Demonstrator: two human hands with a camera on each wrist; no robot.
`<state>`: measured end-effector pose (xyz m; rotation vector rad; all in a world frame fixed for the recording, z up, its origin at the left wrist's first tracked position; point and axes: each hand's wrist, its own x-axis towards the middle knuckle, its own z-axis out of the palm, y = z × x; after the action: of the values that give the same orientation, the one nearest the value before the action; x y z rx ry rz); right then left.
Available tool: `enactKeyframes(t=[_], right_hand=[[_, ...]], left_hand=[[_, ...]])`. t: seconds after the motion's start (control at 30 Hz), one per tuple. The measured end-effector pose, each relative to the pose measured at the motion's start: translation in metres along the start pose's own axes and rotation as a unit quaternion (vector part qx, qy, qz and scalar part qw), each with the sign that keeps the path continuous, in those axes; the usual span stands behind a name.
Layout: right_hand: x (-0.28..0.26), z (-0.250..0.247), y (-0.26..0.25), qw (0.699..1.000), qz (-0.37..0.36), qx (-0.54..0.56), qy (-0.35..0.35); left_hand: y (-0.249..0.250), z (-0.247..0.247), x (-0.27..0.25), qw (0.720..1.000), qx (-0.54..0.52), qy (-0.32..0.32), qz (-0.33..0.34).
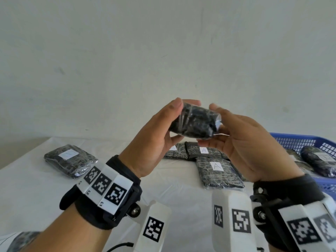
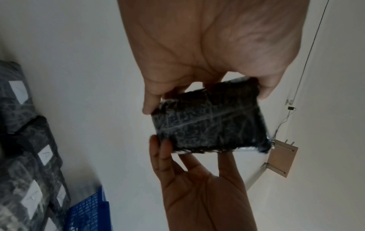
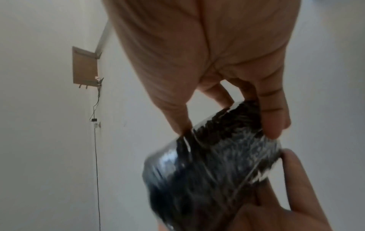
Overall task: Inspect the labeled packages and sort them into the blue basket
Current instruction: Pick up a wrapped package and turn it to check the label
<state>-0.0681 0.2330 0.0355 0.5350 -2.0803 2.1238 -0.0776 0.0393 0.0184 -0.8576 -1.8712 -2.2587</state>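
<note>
Head view: package (image 1: 195,122) held up between both hands.
Left hand (image 1: 154,140) and right hand (image 1: 249,148) each grip one end.

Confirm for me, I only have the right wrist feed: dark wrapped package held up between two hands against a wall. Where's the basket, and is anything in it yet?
Observer: The blue basket sits on the table at the person's right, in the head view. At least one dark labeled package already lies in it.
Operator: Any packages still on the table?
Observer: Yes. A cluster lies below the hands, two showing an "A" label; one more package lies apart at the left.
Operator: Is the held one's label visible anywhere?
Observer: No. The held package, gripped by the left hand and right hand, shows only dark wrap in every view.
</note>
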Motion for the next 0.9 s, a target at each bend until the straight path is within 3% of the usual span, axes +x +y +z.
enactKeyframes(t=[0.07, 0.17, 0.23, 0.37, 0.43, 0.5, 0.63, 0.77, 0.9], right_hand=[[0.002, -0.002, 0.003, 0.999, -0.014, 0.013, 0.039], [0.008, -0.009, 0.013, 0.989, -0.046, -0.038, 0.135], [0.010, -0.006, 0.018, 0.985, -0.049, -0.049, 0.158], [0.020, 0.003, 0.038, 0.982, -0.029, -0.093, 0.164], [0.027, 0.002, 0.053, 0.973, 0.001, -0.176, 0.151], [0.027, 0.002, 0.067, 0.955, 0.062, -0.274, 0.099], [0.024, 0.005, 0.087, 0.896, 0.173, -0.409, 0.012], [0.023, 0.008, 0.102, 0.864, 0.220, -0.452, -0.023], [0.022, 0.011, 0.101, 0.861, 0.219, -0.458, -0.032]], left_hand=[[-0.004, -0.001, 0.003, 1.000, -0.007, 0.018, -0.009], [-0.007, -0.007, 0.007, 0.992, 0.088, 0.091, -0.009], [-0.008, -0.010, 0.006, 0.979, 0.195, 0.063, -0.011], [-0.022, -0.011, 0.004, 0.897, 0.430, 0.100, 0.030], [-0.033, -0.019, 0.007, 0.886, 0.455, 0.087, 0.013], [-0.044, -0.031, 0.008, 0.870, 0.488, 0.055, -0.046], [-0.073, -0.053, 0.017, 0.826, 0.541, 0.002, -0.162], [-0.096, -0.061, 0.034, 0.790, 0.566, -0.021, -0.234], [-0.109, -0.056, 0.048, 0.780, 0.572, -0.056, -0.247]])
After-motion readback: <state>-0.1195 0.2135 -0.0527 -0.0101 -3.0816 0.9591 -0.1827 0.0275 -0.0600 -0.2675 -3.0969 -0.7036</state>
